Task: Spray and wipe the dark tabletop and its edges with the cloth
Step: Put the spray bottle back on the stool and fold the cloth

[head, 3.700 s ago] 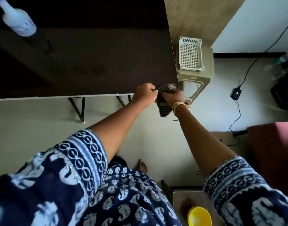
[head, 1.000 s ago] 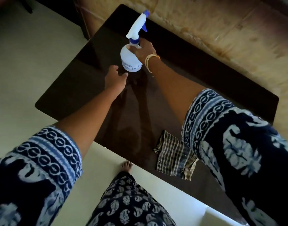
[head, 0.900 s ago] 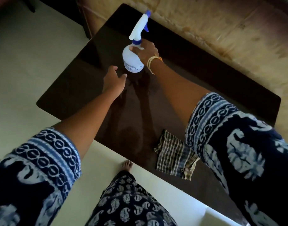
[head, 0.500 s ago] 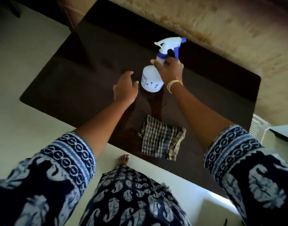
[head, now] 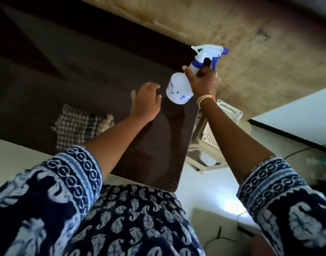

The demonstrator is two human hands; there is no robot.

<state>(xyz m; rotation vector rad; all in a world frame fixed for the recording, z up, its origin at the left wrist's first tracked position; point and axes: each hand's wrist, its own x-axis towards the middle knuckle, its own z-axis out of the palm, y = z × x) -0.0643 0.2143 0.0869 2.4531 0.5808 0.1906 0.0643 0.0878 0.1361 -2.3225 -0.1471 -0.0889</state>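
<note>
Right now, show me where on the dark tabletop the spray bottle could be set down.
Bare: the wide stretch of tabletop beyond the checked cloth, toward the wall, and the strip on the near right corner beneath the left forearm. Crowded: around the left hand, beside the spray bottle that the right hand holds, and the cloth's patch by the near edge.

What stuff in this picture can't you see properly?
All in the head view:
- Checked cloth: its right end hides behind the left arm.
- Spray bottle: label print too small to read; the right hand covers its neck.
- White basket: mostly behind the right arm.
- Dark tabletop: cut off at the left edge, and too dim to show any wet spots.
</note>
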